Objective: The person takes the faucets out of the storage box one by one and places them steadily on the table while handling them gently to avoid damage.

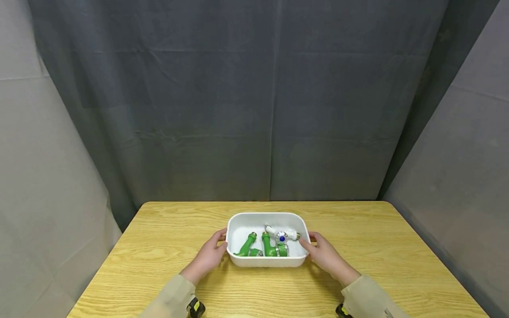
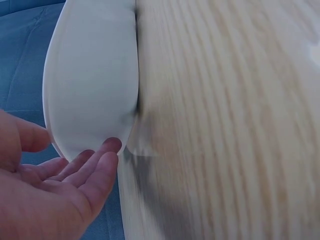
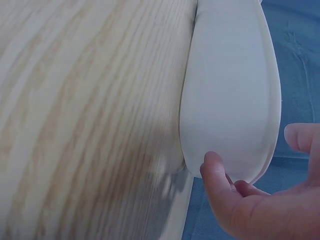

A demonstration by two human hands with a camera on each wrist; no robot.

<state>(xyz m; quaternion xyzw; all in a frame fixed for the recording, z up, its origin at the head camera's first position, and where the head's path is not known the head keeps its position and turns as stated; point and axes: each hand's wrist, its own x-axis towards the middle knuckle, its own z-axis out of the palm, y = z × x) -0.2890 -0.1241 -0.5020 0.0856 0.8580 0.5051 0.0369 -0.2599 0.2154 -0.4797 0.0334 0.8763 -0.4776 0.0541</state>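
A white plastic basin [image 1: 267, 262] with rounded corners sits on the wooden table, gripped at its two ends. In it lie green taps [image 1: 247, 245], a white tap [image 1: 293, 234] and a round clear knob with a blue centre [image 1: 281, 237]. My left hand [image 1: 211, 254] holds the left end; in the left wrist view its thumb is at the rim and its fingertips [image 2: 112, 145] touch the outer wall. At the right end is my right hand [image 1: 324, 254], thumb over the rim in the head view, fingers [image 3: 214, 162] against the outer wall.
The light wooden table [image 1: 159, 251] has rounded far corners. Behind it hangs a dark grey curtain [image 1: 207, 110], with pale cloth walls [image 1: 457, 176] on both sides. Each forearm wears a beige sleeve [image 1: 172, 296] and a dark wrist strap [image 1: 195, 307].
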